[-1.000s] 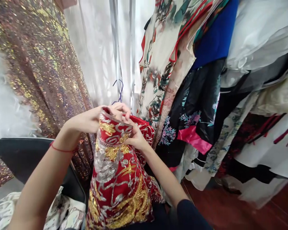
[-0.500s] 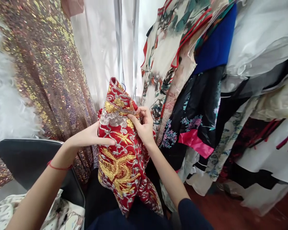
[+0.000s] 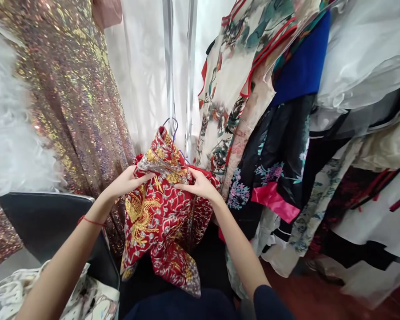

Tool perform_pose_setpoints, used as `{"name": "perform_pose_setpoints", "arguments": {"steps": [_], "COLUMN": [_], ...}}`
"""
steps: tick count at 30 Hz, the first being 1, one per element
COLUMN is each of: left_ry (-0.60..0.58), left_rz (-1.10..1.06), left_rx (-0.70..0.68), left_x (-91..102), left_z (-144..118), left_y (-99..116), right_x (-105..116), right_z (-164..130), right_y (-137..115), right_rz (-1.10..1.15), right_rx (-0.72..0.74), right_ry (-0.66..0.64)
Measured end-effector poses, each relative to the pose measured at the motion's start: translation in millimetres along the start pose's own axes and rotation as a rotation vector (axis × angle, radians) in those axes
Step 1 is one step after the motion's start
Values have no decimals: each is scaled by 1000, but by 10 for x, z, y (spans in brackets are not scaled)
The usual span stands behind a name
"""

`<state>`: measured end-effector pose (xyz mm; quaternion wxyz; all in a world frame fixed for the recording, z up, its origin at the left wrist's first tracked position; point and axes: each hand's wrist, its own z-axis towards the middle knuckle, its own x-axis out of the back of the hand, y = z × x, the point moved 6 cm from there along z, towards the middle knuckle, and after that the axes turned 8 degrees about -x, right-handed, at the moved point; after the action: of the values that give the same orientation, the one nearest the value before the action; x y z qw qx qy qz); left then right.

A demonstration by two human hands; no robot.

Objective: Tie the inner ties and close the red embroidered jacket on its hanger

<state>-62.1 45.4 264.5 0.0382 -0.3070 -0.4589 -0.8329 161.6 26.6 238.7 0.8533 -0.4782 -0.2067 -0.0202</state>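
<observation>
I hold up a red garment (image 3: 160, 213) embroidered in gold and silver, with its stand-up collar at the top. My left hand (image 3: 126, 182) pinches its left shoulder and my right hand (image 3: 200, 184) grips the right shoulder. A thin blue hanger hook (image 3: 173, 122) pokes out above the collar. The garment's hem hangs loose over my lap. A red string circles my left wrist.
Hanging clothes crowd the right: a floral cream dress (image 3: 230, 89), a blue piece (image 3: 303, 62), a black floral robe with pink trim (image 3: 273, 178), white tulle (image 3: 363, 49). A sequined gold dress (image 3: 70, 98) hangs left, above a dark bin (image 3: 46, 222). White curtain and metal poles (image 3: 168, 66) behind.
The red garment has opened out and dropped lower, its front now spread between my hands. My left hand moved up to its shoulder; the blue hook now shows above the collar.
</observation>
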Motion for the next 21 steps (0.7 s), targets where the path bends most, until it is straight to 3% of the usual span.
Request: {"name": "perform_pose_setpoints", "arguments": {"steps": [4,9,15,18,21], "left_ry": [-122,-475,-513,-465,-396], "left_rz": [-63,-144,-44,68,191], "left_rx": [82,130,104,76,80], "left_x": [53,-239,-498,-339,-20], "left_z": [-14,-122,-124,-61,1], "left_y": [-230,-499,-565,-435,-364], "right_x": [-6,123,322,360,310], "right_z": [-4,-80,-245,-253,-182], "right_y": [-35,-200,-315,-341,-376], "right_rz": [98,252,215,212,159], "right_rx": [77,70,102,130,149], "right_ry": [175,259,306,330,333]}}
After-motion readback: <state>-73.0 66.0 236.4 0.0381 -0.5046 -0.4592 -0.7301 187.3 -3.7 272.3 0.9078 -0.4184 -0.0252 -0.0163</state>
